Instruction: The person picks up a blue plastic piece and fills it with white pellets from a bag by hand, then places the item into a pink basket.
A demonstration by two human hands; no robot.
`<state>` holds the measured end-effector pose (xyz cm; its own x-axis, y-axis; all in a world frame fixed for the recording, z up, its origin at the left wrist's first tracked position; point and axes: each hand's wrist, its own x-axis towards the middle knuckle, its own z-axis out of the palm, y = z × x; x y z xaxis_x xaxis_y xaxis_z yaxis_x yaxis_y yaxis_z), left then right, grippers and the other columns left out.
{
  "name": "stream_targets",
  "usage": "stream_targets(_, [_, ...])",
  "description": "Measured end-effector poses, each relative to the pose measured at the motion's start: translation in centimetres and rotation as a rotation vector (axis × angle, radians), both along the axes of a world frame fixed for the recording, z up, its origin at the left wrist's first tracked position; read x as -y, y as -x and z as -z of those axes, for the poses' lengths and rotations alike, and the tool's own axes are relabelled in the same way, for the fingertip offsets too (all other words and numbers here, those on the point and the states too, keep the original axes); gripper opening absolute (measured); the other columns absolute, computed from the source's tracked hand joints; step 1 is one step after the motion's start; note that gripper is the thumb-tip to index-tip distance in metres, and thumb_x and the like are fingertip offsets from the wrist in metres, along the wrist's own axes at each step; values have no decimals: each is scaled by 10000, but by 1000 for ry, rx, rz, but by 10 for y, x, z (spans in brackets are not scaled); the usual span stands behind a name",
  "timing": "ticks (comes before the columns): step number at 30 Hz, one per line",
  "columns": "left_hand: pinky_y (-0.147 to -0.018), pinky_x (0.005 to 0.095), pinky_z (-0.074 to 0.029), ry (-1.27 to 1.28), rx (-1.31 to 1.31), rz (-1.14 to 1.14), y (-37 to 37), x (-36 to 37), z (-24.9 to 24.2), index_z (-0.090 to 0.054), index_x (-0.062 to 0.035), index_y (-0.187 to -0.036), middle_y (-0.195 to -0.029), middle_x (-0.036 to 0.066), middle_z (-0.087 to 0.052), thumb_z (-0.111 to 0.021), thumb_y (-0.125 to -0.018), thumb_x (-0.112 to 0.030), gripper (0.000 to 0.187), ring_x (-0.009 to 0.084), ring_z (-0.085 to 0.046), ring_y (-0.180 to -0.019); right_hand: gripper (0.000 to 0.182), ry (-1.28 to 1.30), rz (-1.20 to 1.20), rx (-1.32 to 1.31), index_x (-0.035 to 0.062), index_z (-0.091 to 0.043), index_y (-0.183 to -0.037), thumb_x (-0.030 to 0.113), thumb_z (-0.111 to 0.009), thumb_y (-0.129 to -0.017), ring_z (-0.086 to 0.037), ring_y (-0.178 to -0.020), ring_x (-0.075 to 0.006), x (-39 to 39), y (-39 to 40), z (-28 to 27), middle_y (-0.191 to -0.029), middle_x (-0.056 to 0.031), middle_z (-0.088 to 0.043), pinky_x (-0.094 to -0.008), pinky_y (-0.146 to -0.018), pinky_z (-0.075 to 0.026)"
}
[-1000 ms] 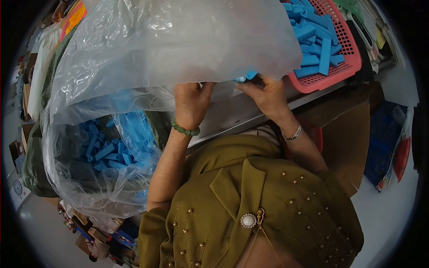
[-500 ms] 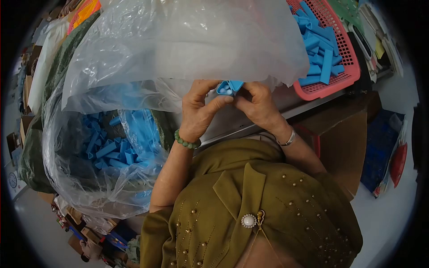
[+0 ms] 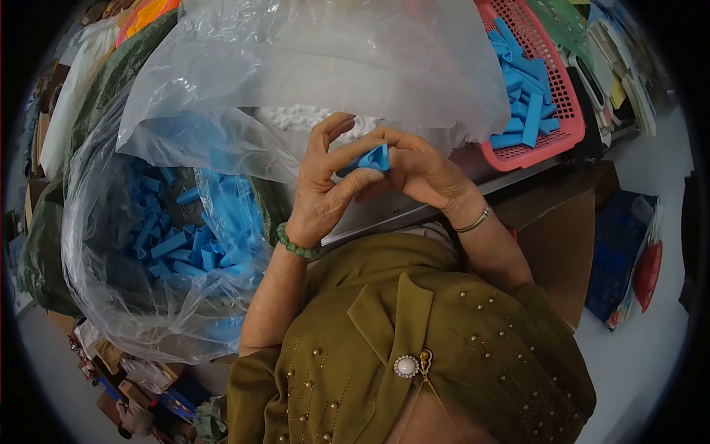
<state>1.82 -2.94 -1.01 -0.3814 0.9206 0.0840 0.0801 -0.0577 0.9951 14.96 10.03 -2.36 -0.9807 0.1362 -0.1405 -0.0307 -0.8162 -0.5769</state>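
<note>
A small blue triangular tube (image 3: 376,157) is in front of me, its three-sided end tilted up and to the right. My left hand (image 3: 325,177) is closed on it, thumb below and index finger along its side, the other fingers raised. On the other side, my right hand (image 3: 429,169) curls its fingers around the tube's right end, partly blurred and hiding some of it. White balls (image 3: 296,117) lie just beyond my fingers, partly covered by a translucent plastic sheet (image 3: 310,70). What is inside the tube cannot be made out now.
At my left, a clear plastic-lined bag (image 3: 96,296) contains many blue tubes (image 3: 177,244). A pink basket (image 3: 558,140) with more blue tubes stands at the far right. Below it is a cardboard box (image 3: 566,251), beside a dark blue bag (image 3: 617,251).
The tube has turned, so the white balls seen in its open end no longer show. My left fingers have lifted, and my right hand has shifted around the end. The view has moved slightly.
</note>
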Motion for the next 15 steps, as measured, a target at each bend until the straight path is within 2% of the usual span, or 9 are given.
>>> stream_targets(2, [-1010,396,-372,-4,-175,-20,-3,-1,-3,-689,-138,-1111,-1334,152,-394,-742,-775,-182,344,305,-410,-1244,315,41,34,97,-20,-527,-1103,192,-610,-885,-654,-869,-225,2,2,-4,-998,-111,-605,-389,-777,-577])
stream_targets(5, [-1017,407,-357,39,-300,-45,-2,-1,-6,-686,-131,-1115,-1349,165,-380,-749,-765,-198,361,324,-380,-1262,272,-29,110,107,-30,-536,-1080,122,-584,-860,-653,-818,-207,7,2,-8,-973,-102,-604,-376,-747,-584])
stream_targets(9, [-1025,422,-345,51,-354,-16,-7,-4,-7,-687,-136,-1118,-1361,173,-369,-755,-758,-212,374,337,-381,-1256,252,-80,166,170,-29,-551,-1054,119,-593,-855,-650,-780,-192,10,-5,-10,-957,-100,-607,-341,-703,-581])
stream_targets(11, [-1071,448,-287,80,-367,0,-11,-3,-7,-684,-116,-1120,-1245,153,-417,-747,-770,-262,384,305,-407,-1222,227,-100,174,183,-22,-560,-1036,102,-591,-849,-644,-743,-173,11,-13,-13,-946,-97,-613,-304,-683,-559])
stream_targets(12, [-1063,448,-314,43,-407,41,-12,-2,-3,-658,-108,-1162,-1306,161,-399,-751,-767,-293,446,313,-393,-1261,227,-114,190,189,-22,-560,-1036,102,-591,-849,-644,-743,-173,9,-22,-19,-946,-97,-613,-304,-683,-559])
stream_targets(13, [-1063,448,-314,35,-405,46,-18,-3,-9,-658,-108,-1162,-1306,161,-399,-751,-767,-293,446,313,-393,-1261,221,-185,93,206,-21,-565,-1034,91,-590,-845,-639,-736,-163,7,-33,-27,-955,-95,-615,-284,-676,-543])
stream_targets(14, [-1058,443,-328,24,-293,52,-23,-1,-19,-634,-95,-1192,-1340,163,-383,-749,-773,-281,473,316,-386,-1276,216,-247,-16,215,-19,-570,-1032,80,-590,-841,-634,-730,-153,4,-42,-38,-964,-92,-617,-265,-670,-527])
stream_targets(15, [-1053,438,-342,23,-186,49,-23,3,-26,-609,-82,-1222,-1373,165,-368,-747,-779,-269,501,318,-379,-1291,235,-363,-146,271,-27,-580,-1037,34,-585,-810,-620,-800,-149,-8,-57,-62,-984,-95,-616,-255,-704,-497])
